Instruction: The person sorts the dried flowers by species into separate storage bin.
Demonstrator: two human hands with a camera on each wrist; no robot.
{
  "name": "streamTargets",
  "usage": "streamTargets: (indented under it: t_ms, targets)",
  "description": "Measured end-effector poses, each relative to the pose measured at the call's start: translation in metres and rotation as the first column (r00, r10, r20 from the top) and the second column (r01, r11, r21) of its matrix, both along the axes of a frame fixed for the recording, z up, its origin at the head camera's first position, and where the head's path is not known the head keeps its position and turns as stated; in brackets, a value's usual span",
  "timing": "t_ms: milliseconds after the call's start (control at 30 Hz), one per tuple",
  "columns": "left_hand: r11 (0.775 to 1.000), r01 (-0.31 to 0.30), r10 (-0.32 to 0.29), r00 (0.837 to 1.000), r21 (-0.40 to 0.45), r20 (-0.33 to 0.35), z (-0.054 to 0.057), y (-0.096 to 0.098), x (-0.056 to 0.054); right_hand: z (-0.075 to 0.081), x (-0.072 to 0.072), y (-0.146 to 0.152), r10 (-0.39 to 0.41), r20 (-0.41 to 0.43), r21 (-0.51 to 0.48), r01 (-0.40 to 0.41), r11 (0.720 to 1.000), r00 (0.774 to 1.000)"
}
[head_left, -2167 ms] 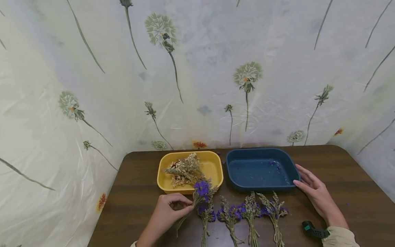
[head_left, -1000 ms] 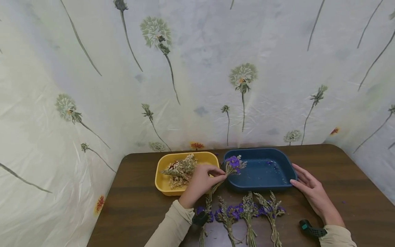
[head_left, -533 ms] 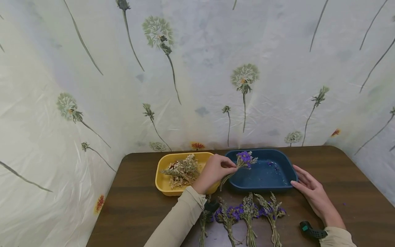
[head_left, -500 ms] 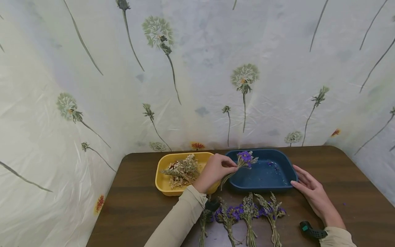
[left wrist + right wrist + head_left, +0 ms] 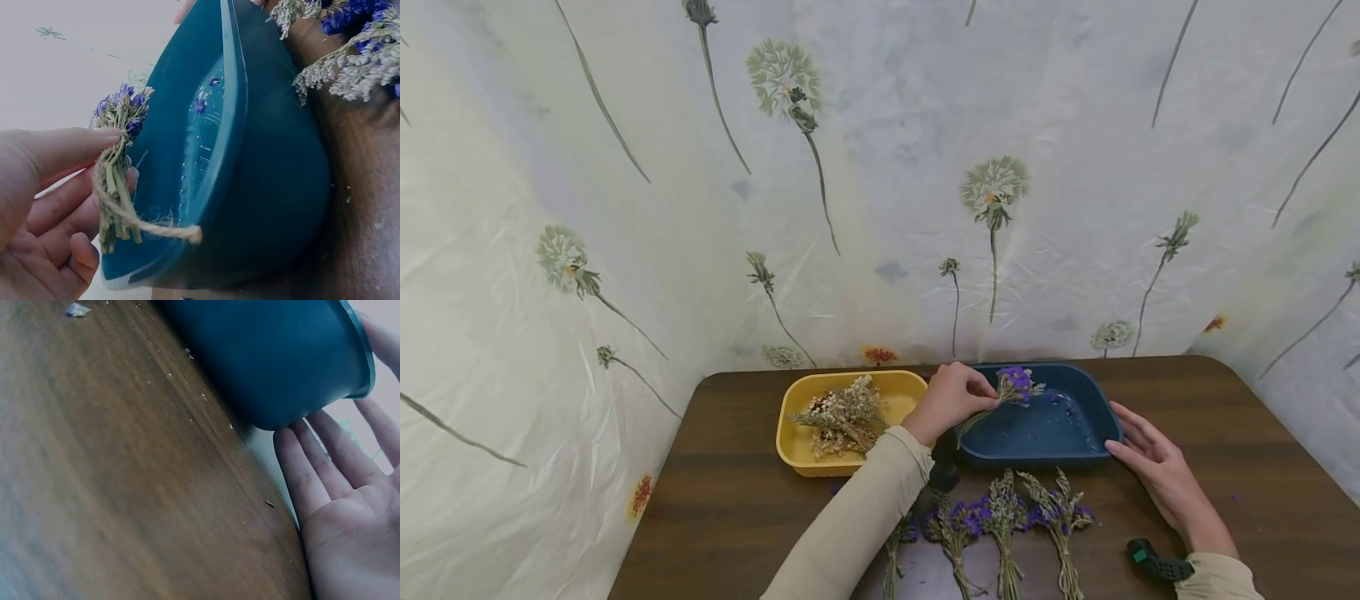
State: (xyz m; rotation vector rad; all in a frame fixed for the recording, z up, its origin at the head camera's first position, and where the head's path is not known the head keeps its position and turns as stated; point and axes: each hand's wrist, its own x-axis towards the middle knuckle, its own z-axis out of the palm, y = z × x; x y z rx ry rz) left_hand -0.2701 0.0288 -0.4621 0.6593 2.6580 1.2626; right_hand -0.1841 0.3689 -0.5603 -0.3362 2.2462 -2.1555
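Note:
My left hand [image 5: 958, 398] pinches a small bunch of dried purple flowers [image 5: 1017, 383] by its stems, over the left part of the blue tray [image 5: 1037, 457]. In the left wrist view, twine [image 5: 150, 228] circles the stems of this bunch and its loose end sticks out toward the tray rim. Loose purple petals [image 5: 200, 105] lie on the tray floor. At the tray's right end, my right hand [image 5: 1165, 475] rests its straight fingers against the outer wall, with the thumb at the front corner. The right wrist view shows those fingers [image 5: 344, 450] spread along the wall.
A yellow tray [image 5: 797, 467] left of the blue one holds dried whitish flower bunches [image 5: 842, 417]. Several tied purple bunches [image 5: 1003, 533] lie in a row on the brown table [image 5: 722, 500], in front of the blue tray. Patterned fabric [image 5: 880, 167] hangs behind the table.
My left hand has carried the flower bunch from near the yellow tray's front, rightward and away from me, over the blue tray. The right hand has stayed at the blue tray's end.

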Motion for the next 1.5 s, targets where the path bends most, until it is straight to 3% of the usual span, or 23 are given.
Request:
streamTargets:
  t_ms: [367,500,700,900,1167,1367,1500]
  targets:
    - [0.995,-0.017,0.019,1.000,-0.100,0.024,-0.001,0.022,-0.012,0.002,-0.001,0.000,-0.037,0.034,0.038,0.036,0.999,0.999]
    - [0.990,-0.025,0.025,1.000,-0.142,0.001,-0.001,0.024,-0.015,0.002,0.000,-0.001,-0.032,0.044,0.046,0.030,0.998,0.998]
    - [0.981,-0.030,0.038,0.999,-0.194,0.033,-0.006,0.029,-0.018,0.003,0.002,0.000,-0.041,0.050,0.058,0.038,0.998,0.998]
    - [0.962,0.007,0.001,1.000,-0.273,0.031,-0.011,0.033,-0.020,0.004,0.001,0.000,-0.049,0.049,0.071,0.045,0.996,0.998]
    - [0.904,0.088,-0.084,0.996,-0.418,0.029,-0.010,0.036,-0.020,0.003,0.000,-0.002,-0.050,0.049,0.058,0.047,0.997,0.998]
    - [0.900,0.116,-0.078,0.991,-0.419,0.105,-0.008,0.036,-0.020,0.003,0.000,-0.002,-0.047,0.042,0.050,0.044,0.998,0.998]
    - [0.912,0.125,-0.100,0.991,-0.390,0.084,-0.008,0.034,-0.023,0.002,0.000,-0.002,-0.036,0.026,0.039,0.035,0.999,0.999]
